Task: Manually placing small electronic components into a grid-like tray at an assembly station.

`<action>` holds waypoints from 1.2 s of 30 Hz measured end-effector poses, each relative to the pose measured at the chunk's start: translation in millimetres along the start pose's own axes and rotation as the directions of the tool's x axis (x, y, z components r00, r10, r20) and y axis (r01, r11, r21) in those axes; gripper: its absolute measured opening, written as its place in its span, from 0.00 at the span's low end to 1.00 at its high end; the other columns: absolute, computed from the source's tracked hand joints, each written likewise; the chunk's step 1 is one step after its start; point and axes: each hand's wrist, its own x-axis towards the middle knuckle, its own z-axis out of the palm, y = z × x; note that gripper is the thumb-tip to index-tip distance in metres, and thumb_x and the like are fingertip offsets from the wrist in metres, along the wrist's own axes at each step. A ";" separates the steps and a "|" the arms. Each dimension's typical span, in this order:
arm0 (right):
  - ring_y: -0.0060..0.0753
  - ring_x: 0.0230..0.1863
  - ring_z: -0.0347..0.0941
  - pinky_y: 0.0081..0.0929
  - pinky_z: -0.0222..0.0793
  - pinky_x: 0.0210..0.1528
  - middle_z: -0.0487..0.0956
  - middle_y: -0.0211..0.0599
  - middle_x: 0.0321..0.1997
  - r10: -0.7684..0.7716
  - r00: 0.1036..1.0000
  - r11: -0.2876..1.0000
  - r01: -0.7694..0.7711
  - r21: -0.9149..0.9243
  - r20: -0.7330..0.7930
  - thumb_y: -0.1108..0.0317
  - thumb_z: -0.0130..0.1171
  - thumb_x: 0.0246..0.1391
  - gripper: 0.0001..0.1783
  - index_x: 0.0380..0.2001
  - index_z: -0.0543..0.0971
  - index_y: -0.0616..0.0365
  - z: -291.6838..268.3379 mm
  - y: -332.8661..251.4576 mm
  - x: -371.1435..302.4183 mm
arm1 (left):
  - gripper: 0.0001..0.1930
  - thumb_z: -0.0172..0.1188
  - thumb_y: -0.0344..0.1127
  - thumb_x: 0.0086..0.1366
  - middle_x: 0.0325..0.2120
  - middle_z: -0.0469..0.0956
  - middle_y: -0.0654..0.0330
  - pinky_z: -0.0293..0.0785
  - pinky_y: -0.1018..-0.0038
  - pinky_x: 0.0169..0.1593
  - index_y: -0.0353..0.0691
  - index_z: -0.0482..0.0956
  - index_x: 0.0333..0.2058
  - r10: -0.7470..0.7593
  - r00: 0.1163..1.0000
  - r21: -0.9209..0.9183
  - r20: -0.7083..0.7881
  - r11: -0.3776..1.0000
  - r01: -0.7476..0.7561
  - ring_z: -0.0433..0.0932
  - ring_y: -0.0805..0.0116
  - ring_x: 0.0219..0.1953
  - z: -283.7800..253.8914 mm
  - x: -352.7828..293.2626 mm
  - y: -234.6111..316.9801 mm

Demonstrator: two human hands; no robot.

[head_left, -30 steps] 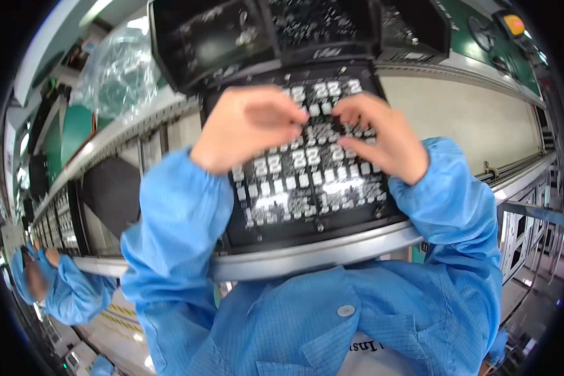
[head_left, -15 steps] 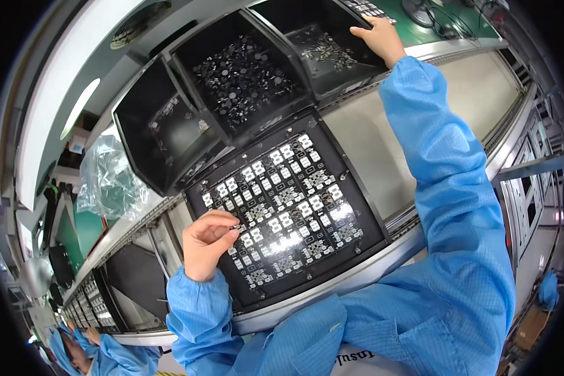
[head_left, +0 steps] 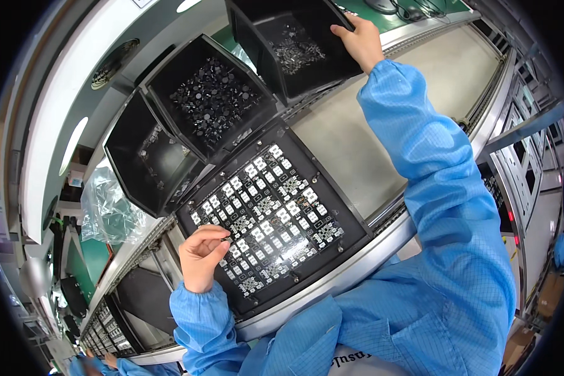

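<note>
My left hand (head_left: 200, 258) is closed in a pinch over the left edge of a circuit board panel (head_left: 266, 219). Between its thumb and forefinger shows a tiny dark part (head_left: 225, 238), too small to name. The panel, with rows of white pads, lies in a black carrier tray (head_left: 351, 229). My right hand (head_left: 362, 44) is stretched far out, gripping the right wall of a black bin (head_left: 263, 37) with the thumb inside. Small metallic pieces (head_left: 296, 50) lie heaped in that bin, which stands tilted and slightly apart from its neighbour.
The middle black bin (head_left: 163, 88) holds many dark round components (head_left: 213, 100); the left black bin (head_left: 122, 150) has a few small parts. Left of them lies a clear plastic bag (head_left: 109, 203). A metal conveyor rail (head_left: 323, 269) runs along the near side. Another person's blue sleeve (head_left: 138, 366) is at lower left.
The right bin has tilted, and a gap now shows between it and the middle bin. My right hand stays on its wall. My left hand keeps its pinch near the panel's left edge.
</note>
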 end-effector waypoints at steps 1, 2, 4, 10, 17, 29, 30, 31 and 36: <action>0.34 0.33 0.75 0.28 0.67 0.39 0.80 0.43 0.33 0.049 0.998 0.998 -0.047 -0.031 0.050 0.62 0.62 0.48 0.19 0.41 0.78 0.63 -2.5 1.9 0.2 | 0.11 0.58 0.14 0.51 0.36 0.74 0.56 0.71 0.77 0.43 0.31 0.78 0.34 0.000 1.000 0.003 0.003 1.000 0.000 0.74 0.71 0.38 0.6 0.0 -1.1; 0.35 0.33 0.75 0.28 0.67 0.39 0.80 0.44 0.32 0.094 0.991 0.994 -0.089 -0.060 0.099 0.62 0.62 0.47 0.19 0.41 0.79 0.62 -4.1 0.5 2.1 | 0.11 0.58 0.14 0.51 0.36 0.74 0.56 0.71 0.77 0.43 0.31 0.78 0.34 -0.001 1.000 -0.006 0.003 1.000 0.002 0.74 0.70 0.38 1.4 -1.0 0.6; 0.36 0.33 0.76 0.28 0.68 0.39 0.80 0.45 0.32 0.089 0.993 0.994 -0.083 -0.076 0.080 0.62 0.62 0.47 0.19 0.40 0.79 0.62 -4.0 -1.8 3.0 | 0.11 0.58 0.14 0.51 0.36 0.74 0.56 0.71 0.77 0.43 0.31 0.78 0.34 -0.018 1.000 -0.023 0.002 1.000 0.018 0.74 0.70 0.38 0.9 -2.0 4.2; 0.38 0.33 0.76 0.30 0.69 0.39 0.81 0.45 0.31 0.059 0.988 0.992 -0.043 -0.116 0.140 0.62 0.61 0.47 0.18 0.40 0.79 0.61 3.3 -9.7 11.6 | 0.10 0.57 0.15 0.53 0.38 0.75 0.56 0.73 0.76 0.44 0.31 0.78 0.34 -0.039 0.999 -0.024 -0.022 0.999 0.038 0.75 0.69 0.41 0.9 -7.6 5.8; 0.54 0.35 0.74 0.40 0.69 0.41 0.78 0.53 0.30 -0.055 0.955 0.973 0.117 -0.199 0.291 0.62 0.63 0.41 0.18 0.34 0.78 0.65 36.6 -28.5 16.8 | 0.08 0.56 0.15 0.56 0.39 0.75 0.56 0.73 0.77 0.47 0.29 0.78 0.36 -0.045 0.999 -0.046 -0.021 0.998 0.044 0.75 0.71 0.41 -3.1 -12.9 3.2; 0.30 0.29 0.74 0.28 0.69 0.36 0.79 0.44 0.26 -0.057 0.932 0.998 0.051 0.027 0.357 0.68 0.63 0.41 0.15 0.33 0.79 0.66 22.1 -1.9 36.3 | 0.13 0.58 0.18 0.58 0.37 0.77 0.59 0.73 0.80 0.44 0.31 0.77 0.43 -0.082 0.997 -0.024 0.001 0.996 0.082 0.76 0.74 0.40 4.4 -12.0 4.4; 0.30 0.29 0.74 0.28 0.69 0.36 0.79 0.43 0.26 0.005 0.930 0.988 -0.061 0.140 0.367 0.68 0.62 0.42 0.14 0.33 0.79 0.66 21.3 -4.6 34.1 | 0.12 0.58 0.18 0.58 0.37 0.77 0.59 0.73 0.80 0.44 0.31 0.77 0.42 -0.084 0.996 -0.034 0.002 0.996 0.084 0.76 0.74 0.40 3.5 -12.2 5.5; 0.30 0.30 0.74 0.28 0.69 0.36 0.79 0.43 0.26 0.066 0.922 0.953 -0.172 0.250 0.382 0.69 0.62 0.42 0.14 0.33 0.79 0.67 20.7 -6.2 33.1 | 0.12 0.58 0.18 0.58 0.37 0.77 0.59 0.73 0.80 0.44 0.31 0.77 0.42 -0.083 0.997 -0.036 0.003 0.996 0.083 0.76 0.74 0.40 1.7 -12.2 4.8; 0.31 0.30 0.75 0.28 0.69 0.37 0.79 0.44 0.27 -0.177 0.943 0.975 0.207 -0.078 0.281 0.68 0.62 0.42 0.15 0.33 0.79 0.67 30.7 8.7 43.5 | 0.12 0.57 0.17 0.58 0.38 0.76 0.59 0.74 0.79 0.45 0.31 0.78 0.41 -0.061 0.998 -0.020 0.005 0.998 0.061 0.76 0.73 0.40 5.5 -11.3 5.2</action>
